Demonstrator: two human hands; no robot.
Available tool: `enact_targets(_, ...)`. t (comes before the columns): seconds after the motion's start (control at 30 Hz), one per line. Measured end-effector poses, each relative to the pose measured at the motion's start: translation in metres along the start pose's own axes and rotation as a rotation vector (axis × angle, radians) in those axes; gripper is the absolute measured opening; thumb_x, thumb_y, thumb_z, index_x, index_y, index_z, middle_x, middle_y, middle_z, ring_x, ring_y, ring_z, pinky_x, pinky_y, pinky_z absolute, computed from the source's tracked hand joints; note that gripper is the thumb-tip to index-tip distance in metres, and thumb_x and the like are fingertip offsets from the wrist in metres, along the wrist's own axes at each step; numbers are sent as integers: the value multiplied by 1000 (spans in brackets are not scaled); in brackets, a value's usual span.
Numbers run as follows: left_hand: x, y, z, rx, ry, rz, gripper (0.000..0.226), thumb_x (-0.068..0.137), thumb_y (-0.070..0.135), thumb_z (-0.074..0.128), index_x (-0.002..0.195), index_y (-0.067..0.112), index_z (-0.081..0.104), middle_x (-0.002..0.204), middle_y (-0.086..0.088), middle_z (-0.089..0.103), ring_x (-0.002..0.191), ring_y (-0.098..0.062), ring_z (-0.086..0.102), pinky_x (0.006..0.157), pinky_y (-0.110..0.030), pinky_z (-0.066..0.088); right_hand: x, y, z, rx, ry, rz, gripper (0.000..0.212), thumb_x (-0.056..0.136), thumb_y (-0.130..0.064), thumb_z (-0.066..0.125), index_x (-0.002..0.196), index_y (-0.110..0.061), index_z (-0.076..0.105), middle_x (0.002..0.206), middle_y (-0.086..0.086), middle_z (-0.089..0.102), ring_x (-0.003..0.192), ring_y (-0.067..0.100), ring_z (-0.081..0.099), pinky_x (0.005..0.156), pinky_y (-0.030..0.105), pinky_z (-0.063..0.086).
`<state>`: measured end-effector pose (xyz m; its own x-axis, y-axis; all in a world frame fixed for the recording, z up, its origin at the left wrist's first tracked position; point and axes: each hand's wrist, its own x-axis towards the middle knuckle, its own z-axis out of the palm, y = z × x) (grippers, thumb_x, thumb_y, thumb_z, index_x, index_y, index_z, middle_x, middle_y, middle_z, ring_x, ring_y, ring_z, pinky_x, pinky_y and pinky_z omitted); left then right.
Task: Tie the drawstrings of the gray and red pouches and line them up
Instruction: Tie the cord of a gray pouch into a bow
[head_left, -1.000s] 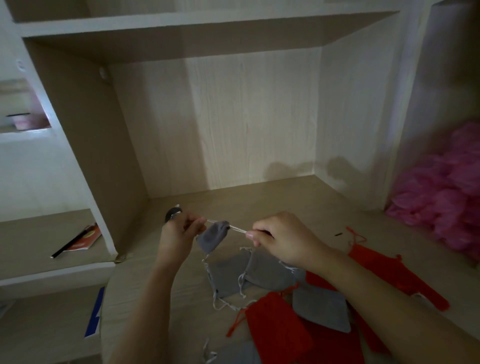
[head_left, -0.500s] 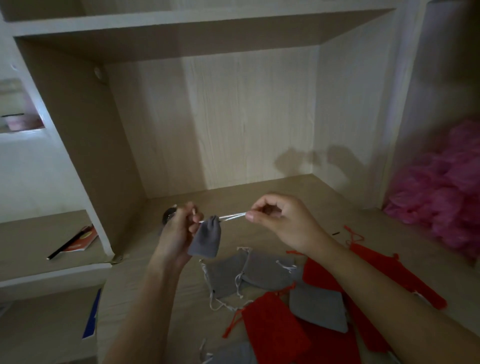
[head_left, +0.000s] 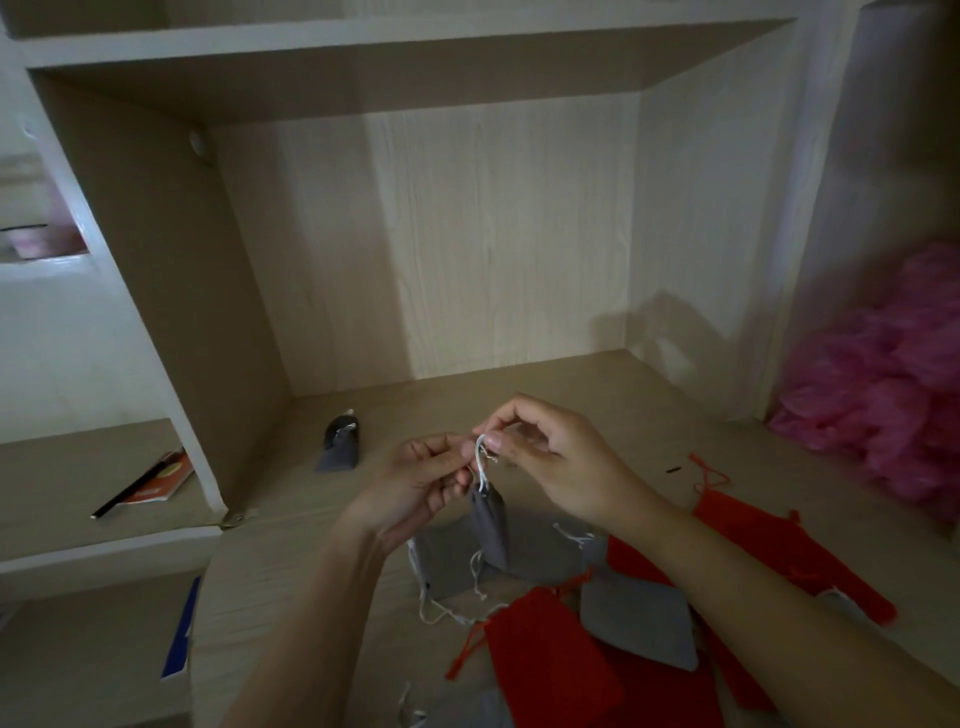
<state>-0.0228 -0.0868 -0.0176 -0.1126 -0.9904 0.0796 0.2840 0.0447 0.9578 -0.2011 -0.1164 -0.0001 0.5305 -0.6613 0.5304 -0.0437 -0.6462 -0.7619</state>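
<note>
Both hands are raised above the light wooden desk (head_left: 519, 384), close together. The left hand (head_left: 415, 483), fingers curled, pinches the white drawstring (head_left: 482, 462) just above the gathered neck of a small gray fabric pouch (head_left: 491, 525), which hangs clear of the surface. The right hand (head_left: 550, 462) pinches the upper ends of the same cord between thumb and forefinger, its other fingers loosely bent. Below lie loose flat gray pouches (head_left: 447, 561) overlapping red fabric pouches (head_left: 550, 660). One cinched gray pouch (head_left: 340, 449) lies apart near the left wall panel. A pink crumpled mass (head_left: 893, 384) occupies the right side. A red booklet (head_left: 161, 478) rests on the lower left shelf.
</note>
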Motion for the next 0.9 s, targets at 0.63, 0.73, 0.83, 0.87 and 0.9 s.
enact_targets(0.63,-1,-2,16,115,85,117,12,72,14,64,69,8,74,61,-2,62,53,-5,51,54,-14,44,1,6,6,32,102,162,22,77,-33,75,92,-20,66,86,-4,71,82,10,67,78,30,54)
enact_targets(0.73,0,-2,13,101,96,154,15,76,17,64,73,4,71,69,-11,61,64,-15,55,65,-22,48,0,11,7,-28,53,226,28,70,-30,82,88,-15,67,83,-1,72,78,8,67,72,27,51)
enact_targets(0.83,-1,-2,16,122,90,180,16,77,16,61,69,7,72,62,-6,59,56,-9,49,60,-18,47,0,15,10,-37,78,203,13,75,-17,78,77,-12,67,77,3,70,68,3,60,66,24,45)
enact_targets(0.87,-1,-2,18,117,74,183,17,79,16,60,69,9,73,62,-4,60,55,-8,48,58,-17,46,0,16,11,-26,82,185,10,77,-14,75,74,-15,66,77,4,70,69,4,59,67,25,45)
enact_targets(0.9,-1,-3,18,101,55,179,18,80,16,60,69,9,73,62,-3,61,55,-7,48,57,-16,45,1,16,10,-13,84,179,13,79,-12,73,71,-19,65,77,4,70,71,6,60,69,27,46)
